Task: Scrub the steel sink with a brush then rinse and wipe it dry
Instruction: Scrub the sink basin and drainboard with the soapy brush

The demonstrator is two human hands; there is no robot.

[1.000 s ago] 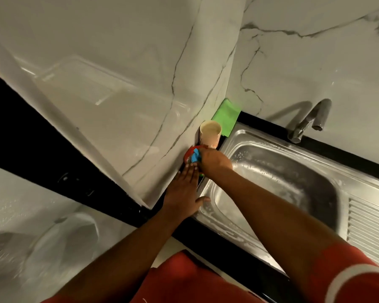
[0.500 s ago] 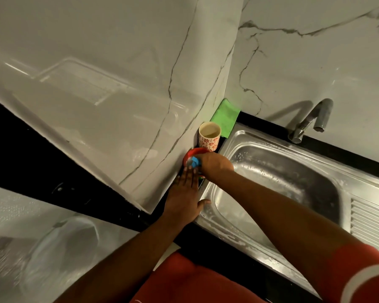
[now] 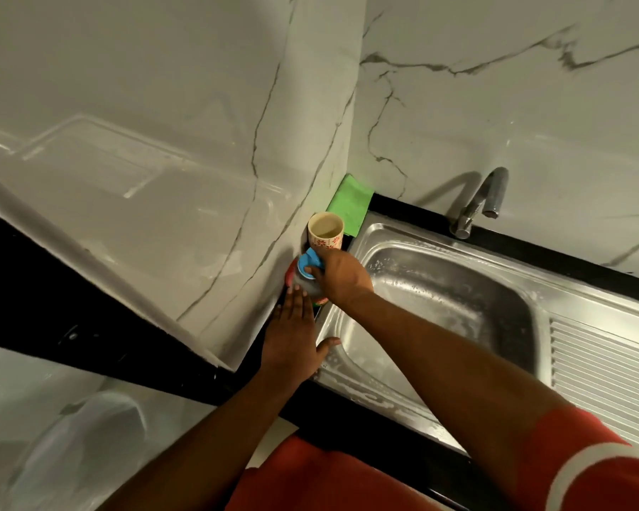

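The steel sink (image 3: 414, 241) sits in a black counter, its basin streaked with soap suds. At its left rim my right hand (image 3: 342, 276) grips a brush (image 3: 307, 276) with a blue top and a greyish body, held just above a red dish (image 3: 291, 274) in the corner. My left hand (image 3: 292, 341) lies flat on the counter by the sink's left edge. Its fingers are straight, the fingertips reach the brush, and the thumb rests on the sink rim.
A patterned cup (image 3: 325, 232) holding liquid stands behind the brush, with a green cloth (image 3: 349, 202) beyond it in the corner. The faucet (image 3: 480, 201) rises behind the basin. A ribbed drainboard (image 3: 605, 370) extends right. Marble walls close in at the left and back.
My right hand has raised the brush out of the red dish, so more of its blue top and grey body shows. My left hand has stayed flat in place.
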